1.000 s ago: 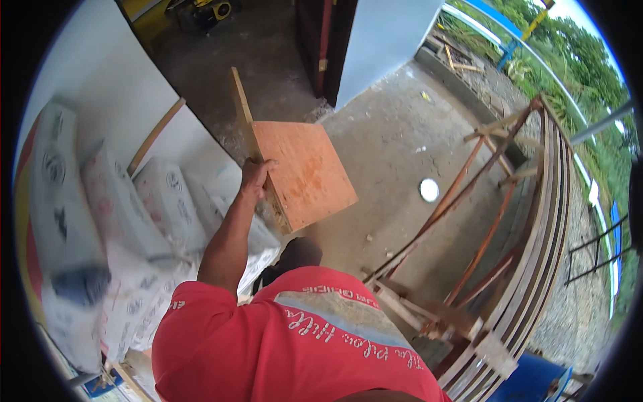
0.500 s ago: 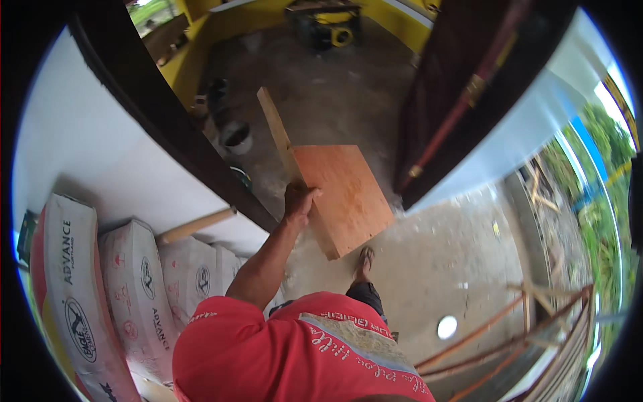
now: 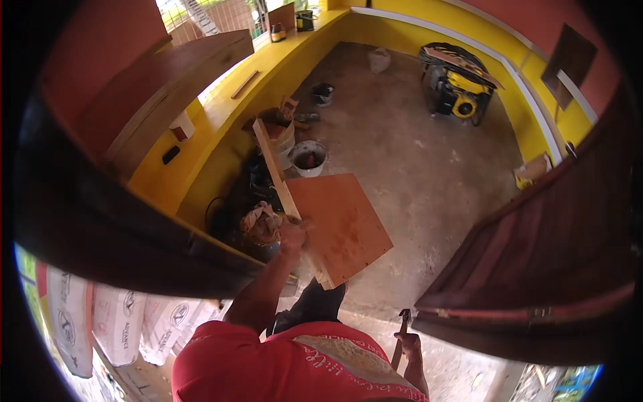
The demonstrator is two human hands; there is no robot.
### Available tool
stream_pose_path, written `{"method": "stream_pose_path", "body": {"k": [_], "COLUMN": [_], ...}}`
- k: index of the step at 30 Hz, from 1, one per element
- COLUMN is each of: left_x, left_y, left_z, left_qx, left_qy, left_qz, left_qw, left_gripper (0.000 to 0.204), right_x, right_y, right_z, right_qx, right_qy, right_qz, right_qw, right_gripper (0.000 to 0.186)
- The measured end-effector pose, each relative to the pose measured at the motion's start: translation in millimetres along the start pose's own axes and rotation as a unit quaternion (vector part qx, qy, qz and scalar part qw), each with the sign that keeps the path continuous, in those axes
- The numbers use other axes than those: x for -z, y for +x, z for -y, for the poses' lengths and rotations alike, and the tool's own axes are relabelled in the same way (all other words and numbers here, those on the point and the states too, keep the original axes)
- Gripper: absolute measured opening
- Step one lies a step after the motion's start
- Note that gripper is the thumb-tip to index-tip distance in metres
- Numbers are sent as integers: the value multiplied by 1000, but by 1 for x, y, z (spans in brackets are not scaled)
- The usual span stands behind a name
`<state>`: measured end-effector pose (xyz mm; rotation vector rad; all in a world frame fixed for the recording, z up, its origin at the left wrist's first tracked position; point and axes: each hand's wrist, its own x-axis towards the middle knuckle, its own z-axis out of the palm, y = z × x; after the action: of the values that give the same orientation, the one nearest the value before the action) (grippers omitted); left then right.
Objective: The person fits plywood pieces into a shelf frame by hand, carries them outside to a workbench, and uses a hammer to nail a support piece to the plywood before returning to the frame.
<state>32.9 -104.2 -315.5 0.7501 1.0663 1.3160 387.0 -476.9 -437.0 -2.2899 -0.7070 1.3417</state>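
In front of me my left hand [image 3: 292, 236] is closed on the edge of a squarish plywood board [image 3: 349, 231]. A long pale wooden strip [image 3: 270, 159] runs along the board's left edge and sticks out past its far end. At my right side, low down, my right hand [image 3: 410, 346] grips a hammer [image 3: 404, 321] by its handle, head upward. The lower part of the handle is hidden by the hand.
Dark door panels [image 3: 529, 268] stand at my right, a dark frame [image 3: 134, 234] at my left. Ahead are buckets [image 3: 309, 158], a crumpled bundle [image 3: 261, 224], a yellow-black machine [image 3: 462, 90] and a yellow ledge [image 3: 268, 57]. Cement bags [image 3: 110, 318] stand behind me on the left.
I have moved forward into the doorway, and more of the room shows. The plywood board stays in my left hand. My right hand with the hammer has come into view.
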Motion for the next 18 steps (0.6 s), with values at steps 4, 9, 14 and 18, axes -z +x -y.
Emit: {"method": "stream_pose_path", "body": {"k": [4, 9, 14, 18], "left_x": [-32, -39, -46, -32], "left_y": [63, 161, 220, 255], "left_z": [-3, -13, -75, -83], "left_qx": [93, 79, 51, -9], "left_qy": [13, -25, -61, -126], "left_qz": [-116, -175, -239, -270], "left_qw": [989, 981, 968, 955], "left_gripper": [48, 45, 45, 40], "right_x": [31, 77, 121, 135], "right_y": [92, 174, 214, 264], "right_z": [91, 196, 361, 473], "right_qx": [22, 13, 79, 134], "right_qy": [12, -62, -228, -267], "right_qz": [6, 16, 17, 19], "right_qw": [1000, 998, 970, 954], "right_gripper": [23, 47, 48, 49]}}
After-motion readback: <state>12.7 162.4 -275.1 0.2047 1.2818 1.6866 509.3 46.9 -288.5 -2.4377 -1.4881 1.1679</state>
